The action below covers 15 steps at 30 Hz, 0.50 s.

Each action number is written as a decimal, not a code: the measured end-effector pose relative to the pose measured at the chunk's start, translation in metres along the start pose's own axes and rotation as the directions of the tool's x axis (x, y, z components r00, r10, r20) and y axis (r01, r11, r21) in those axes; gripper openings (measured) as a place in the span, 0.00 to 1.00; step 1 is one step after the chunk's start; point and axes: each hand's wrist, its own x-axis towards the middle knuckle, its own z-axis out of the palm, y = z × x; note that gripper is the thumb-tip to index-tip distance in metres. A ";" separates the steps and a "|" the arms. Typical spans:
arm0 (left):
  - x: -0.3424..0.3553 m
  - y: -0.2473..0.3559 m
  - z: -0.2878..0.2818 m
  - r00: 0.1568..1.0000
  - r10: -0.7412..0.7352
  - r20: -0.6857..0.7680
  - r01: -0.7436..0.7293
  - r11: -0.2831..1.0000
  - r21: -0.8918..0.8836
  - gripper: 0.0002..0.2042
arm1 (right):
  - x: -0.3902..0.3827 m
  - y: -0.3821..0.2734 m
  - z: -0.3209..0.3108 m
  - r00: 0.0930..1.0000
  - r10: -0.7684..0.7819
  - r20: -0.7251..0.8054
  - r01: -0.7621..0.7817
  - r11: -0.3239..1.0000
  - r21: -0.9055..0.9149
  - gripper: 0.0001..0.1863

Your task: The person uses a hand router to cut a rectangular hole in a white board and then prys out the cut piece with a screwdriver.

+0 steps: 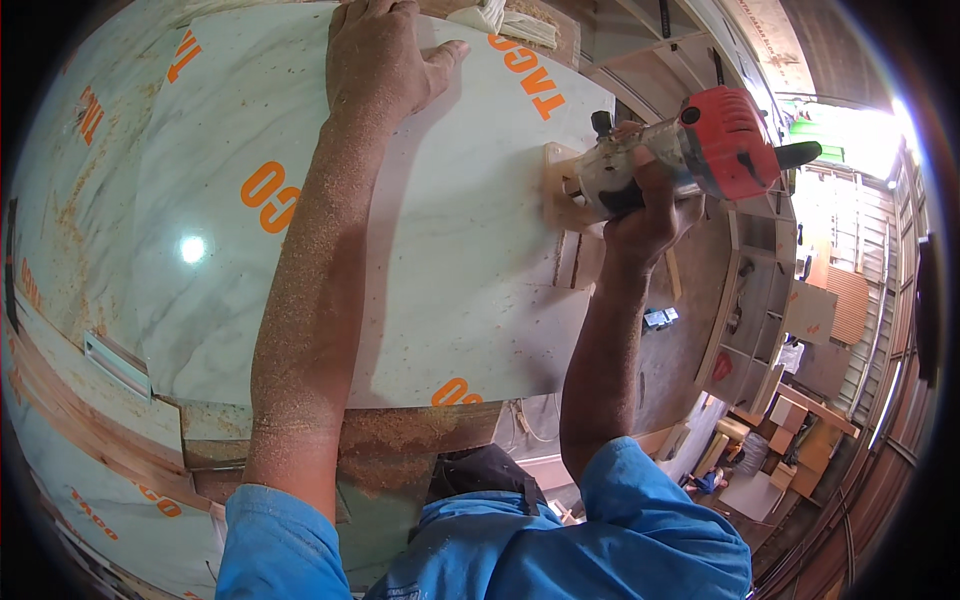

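A trim router (735, 140) with a red motor housing and silver body lies tilted onto its side at the right edge of a white marble-patterned panel (450, 250). My right hand (650, 205) is wrapped round its silver body. The router's clear base (558, 190) meets the panel's edge; its bit cannot be made out. At the panel's far edge my left hand (385, 65) rests on the surface, thumb stretched out to the right and fingertips partly cut off by the frame. Sawdust coats both forearms.
A pale crumpled bag (490, 18) lies beyond the far edge. White cabinet frames (755, 290) stand to the right, with wood offcuts (780, 430) piled farther off. A metal-framed piece (118, 365) sits at the left. Sawdust covers the board (410, 450) before me.
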 end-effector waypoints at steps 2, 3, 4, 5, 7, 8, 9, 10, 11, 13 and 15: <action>0.001 0.000 -0.001 1.000 0.000 0.028 0.000 1.000 -0.012 0.26 | 0.003 0.007 -0.004 1.000 -0.024 0.013 0.024 1.000 0.011 0.24; 0.002 0.001 -0.002 1.000 0.002 0.029 -0.001 1.000 -0.012 0.26 | 0.004 0.007 -0.003 1.000 -0.024 0.011 0.024 1.000 0.011 0.24; 0.002 0.002 -0.003 0.999 -0.007 0.040 0.007 1.000 -0.008 0.26 | 0.004 0.007 0.000 1.000 -0.001 0.000 0.001 1.000 0.021 0.24; 0.002 0.003 -0.004 0.999 -0.015 0.051 0.015 1.000 -0.003 0.26 | 0.004 0.007 0.001 1.000 0.021 -0.011 -0.021 0.999 0.031 0.24; 0.002 0.004 -0.002 0.998 -0.021 0.052 0.022 1.000 -0.016 0.26 | 0.007 0.006 0.000 1.000 0.017 -0.008 -0.017 0.999 0.027 0.24; 0.002 0.004 -0.001 0.998 -0.029 0.054 0.031 0.999 -0.025 0.25 | 0.008 0.006 -0.001 1.000 0.016 -0.001 -0.016 1.000 0.026 0.24; 0.002 0.002 0.001 0.998 -0.026 0.053 0.027 0.999 -0.022 0.25 | 0.009 0.008 -0.001 1.000 0.015 -0.004 -0.015 0.999 0.030 0.24; 0.001 0.000 0.003 1.000 -0.011 0.020 0.011 1.000 0.018 0.25 | 0.009 0.011 -0.001 1.000 -0.003 -0.007 0.003 1.000 0.016 0.24; 0.000 -0.003 0.006 1.000 0.005 -0.012 -0.005 0.998 0.058 0.24 | 0.010 0.012 -0.001 1.000 -0.021 -0.011 0.021 1.000 0.002 0.24; 0.000 -0.008 0.011 0.999 -0.006 0.041 0.000 0.991 0.134 0.29 | 0.009 0.008 0.003 1.000 -0.018 -0.004 0.018 1.000 -0.024 0.25; 0.001 -0.010 0.015 0.996 -0.019 0.090 0.000 0.978 0.208 0.33 | 0.008 0.005 0.004 1.000 -0.018 0.002 0.018 0.999 -0.051 0.27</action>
